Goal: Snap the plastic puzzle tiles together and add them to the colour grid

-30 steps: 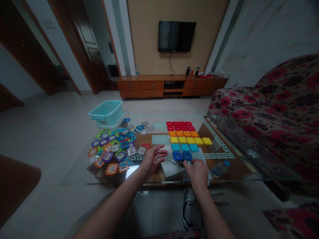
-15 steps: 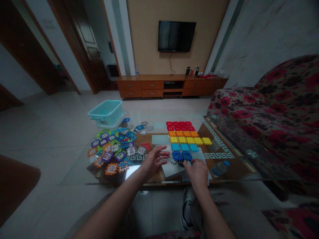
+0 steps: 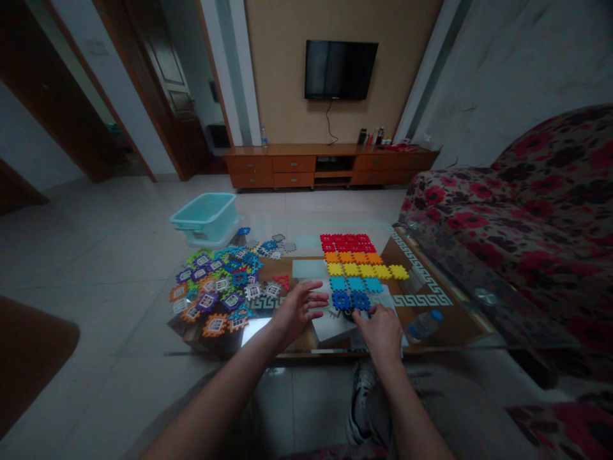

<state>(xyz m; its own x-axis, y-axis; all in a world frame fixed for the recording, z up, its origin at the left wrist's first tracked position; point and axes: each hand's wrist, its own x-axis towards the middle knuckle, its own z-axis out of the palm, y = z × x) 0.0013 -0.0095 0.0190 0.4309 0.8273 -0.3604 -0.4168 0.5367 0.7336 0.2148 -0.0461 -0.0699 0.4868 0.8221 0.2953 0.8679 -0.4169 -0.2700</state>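
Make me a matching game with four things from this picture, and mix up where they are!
Things:
1. Tub
2. Yellow row
3. Right hand
4. TV

Places:
A. At the near side of the dark blue row
B. On the wall
C. Between the orange row and the light blue row
D. Just beyond the jumbled pile

Right pairs: 1-D, 2-C, 3-A, 4-B

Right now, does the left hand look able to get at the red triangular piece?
Probably yes: the left hand looks empty, and the red triangular piece lies close by, with nothing visible on top of it.
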